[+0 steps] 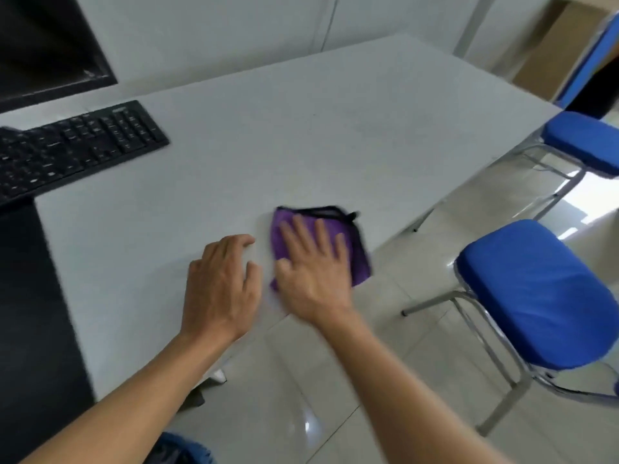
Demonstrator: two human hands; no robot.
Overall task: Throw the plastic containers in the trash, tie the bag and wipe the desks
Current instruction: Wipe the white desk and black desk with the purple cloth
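On one desk, two hands, one purple cloth, one keyboard.

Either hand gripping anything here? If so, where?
Nothing is gripped. The right hand presses flat, fingers spread, on the middle of the purple cloth; the left hand rests on the desk beside it, holding nothing.
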